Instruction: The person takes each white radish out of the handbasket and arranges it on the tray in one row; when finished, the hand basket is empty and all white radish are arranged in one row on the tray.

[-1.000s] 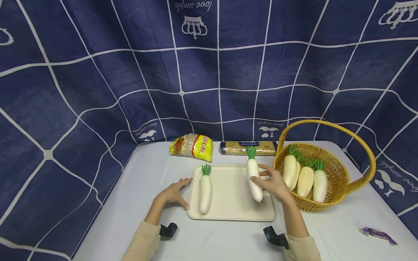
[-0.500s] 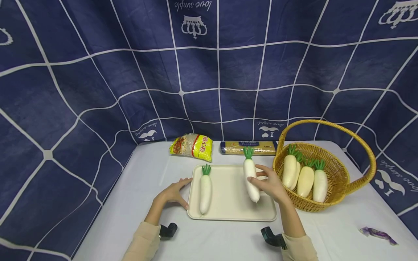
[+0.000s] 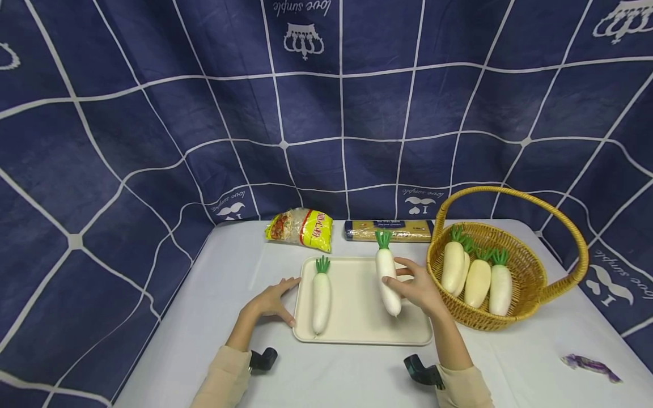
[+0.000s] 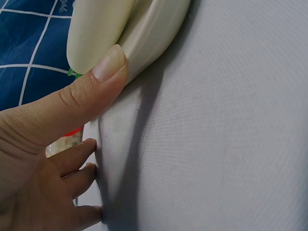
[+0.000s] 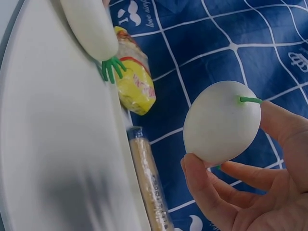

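My right hand pinches a white radish with green leaves between thumb and fingers. That radish is above the right half of the cream tray; in the right wrist view its pale root end faces the camera, clear of the tray. A second white radish lies along the tray's left side, leaves pointing away. My left hand is at the tray's left edge, fingers spread, the thumb touching the near corner. In the left wrist view the thumb lies against the tray wall.
A wicker basket with a tall handle stands right of the tray, holding several radishes. Behind the tray lie a yellow food bag and a long packet. A purple-wrapped candy lies at the front right. Blue cloth hangs behind.
The right hand has moved slightly left over the tray, carrying the radish with it. My left hand, the tray and the basket have stayed in place.
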`<act>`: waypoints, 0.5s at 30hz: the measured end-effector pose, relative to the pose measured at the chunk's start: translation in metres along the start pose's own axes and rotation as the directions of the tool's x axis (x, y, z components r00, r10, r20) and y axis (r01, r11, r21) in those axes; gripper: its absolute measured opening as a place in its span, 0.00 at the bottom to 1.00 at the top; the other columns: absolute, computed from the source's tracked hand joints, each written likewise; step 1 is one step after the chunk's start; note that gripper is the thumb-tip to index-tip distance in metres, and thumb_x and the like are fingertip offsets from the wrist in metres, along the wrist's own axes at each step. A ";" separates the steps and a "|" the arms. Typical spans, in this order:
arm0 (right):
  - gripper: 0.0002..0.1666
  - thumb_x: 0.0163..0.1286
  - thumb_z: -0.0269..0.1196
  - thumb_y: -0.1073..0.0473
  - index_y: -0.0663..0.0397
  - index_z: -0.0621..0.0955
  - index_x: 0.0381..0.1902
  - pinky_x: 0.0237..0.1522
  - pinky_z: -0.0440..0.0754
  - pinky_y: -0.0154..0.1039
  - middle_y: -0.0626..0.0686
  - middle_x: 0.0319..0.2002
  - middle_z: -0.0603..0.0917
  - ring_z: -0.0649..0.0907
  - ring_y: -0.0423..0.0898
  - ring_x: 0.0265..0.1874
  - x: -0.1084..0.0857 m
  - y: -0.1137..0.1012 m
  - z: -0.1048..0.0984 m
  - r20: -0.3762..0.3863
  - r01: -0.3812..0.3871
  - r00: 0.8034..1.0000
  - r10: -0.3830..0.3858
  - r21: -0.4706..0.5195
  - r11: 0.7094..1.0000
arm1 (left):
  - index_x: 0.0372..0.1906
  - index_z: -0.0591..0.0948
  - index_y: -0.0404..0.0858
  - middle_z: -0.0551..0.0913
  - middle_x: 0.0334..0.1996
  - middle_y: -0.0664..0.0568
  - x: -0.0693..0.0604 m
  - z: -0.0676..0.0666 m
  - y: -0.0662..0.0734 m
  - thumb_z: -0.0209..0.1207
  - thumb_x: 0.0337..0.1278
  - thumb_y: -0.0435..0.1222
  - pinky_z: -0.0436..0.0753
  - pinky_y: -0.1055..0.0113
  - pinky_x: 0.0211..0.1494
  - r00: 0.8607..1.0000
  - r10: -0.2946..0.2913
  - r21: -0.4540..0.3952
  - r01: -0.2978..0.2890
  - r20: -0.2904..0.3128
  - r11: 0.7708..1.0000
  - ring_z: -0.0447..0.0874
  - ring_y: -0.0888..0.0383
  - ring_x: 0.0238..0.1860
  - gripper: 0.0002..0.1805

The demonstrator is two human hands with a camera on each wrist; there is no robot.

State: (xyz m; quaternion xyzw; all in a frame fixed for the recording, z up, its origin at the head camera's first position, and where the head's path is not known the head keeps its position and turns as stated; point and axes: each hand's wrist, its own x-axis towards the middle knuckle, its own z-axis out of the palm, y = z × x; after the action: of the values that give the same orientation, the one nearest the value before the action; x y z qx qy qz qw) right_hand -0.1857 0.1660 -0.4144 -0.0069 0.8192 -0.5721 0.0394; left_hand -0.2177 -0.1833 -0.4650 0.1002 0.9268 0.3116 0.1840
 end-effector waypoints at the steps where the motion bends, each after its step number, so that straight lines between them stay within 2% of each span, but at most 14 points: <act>1: 0.41 0.58 0.67 0.56 0.65 0.65 0.66 0.30 0.85 0.41 0.70 0.51 0.76 0.83 0.52 0.37 0.000 0.000 0.001 0.001 0.000 1.000 0.000 0.000 1.000 | 0.69 0.64 0.41 0.59 0.70 0.40 0.000 0.000 0.000 0.80 0.13 0.38 0.53 0.37 0.69 1.000 0.001 -0.001 -0.001 0.001 1.000 0.51 0.39 0.71 0.61; 15: 0.39 0.58 0.67 0.59 0.66 0.66 0.65 0.28 0.85 0.41 0.71 0.50 0.76 0.84 0.51 0.32 0.003 0.003 0.011 0.021 0.013 1.000 -0.014 0.017 1.000 | 0.69 0.64 0.41 0.59 0.70 0.39 -0.001 0.000 -0.001 0.80 0.14 0.37 0.53 0.37 0.69 1.000 0.015 -0.008 -0.015 0.003 1.000 0.50 0.38 0.71 0.61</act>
State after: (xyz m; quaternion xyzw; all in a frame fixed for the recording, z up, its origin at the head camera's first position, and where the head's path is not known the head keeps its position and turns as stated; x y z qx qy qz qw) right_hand -0.1876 0.1568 -0.4205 -0.0183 0.8137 -0.5793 0.0444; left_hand -0.2171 -0.1841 -0.4652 0.1068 0.9246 0.3163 0.1837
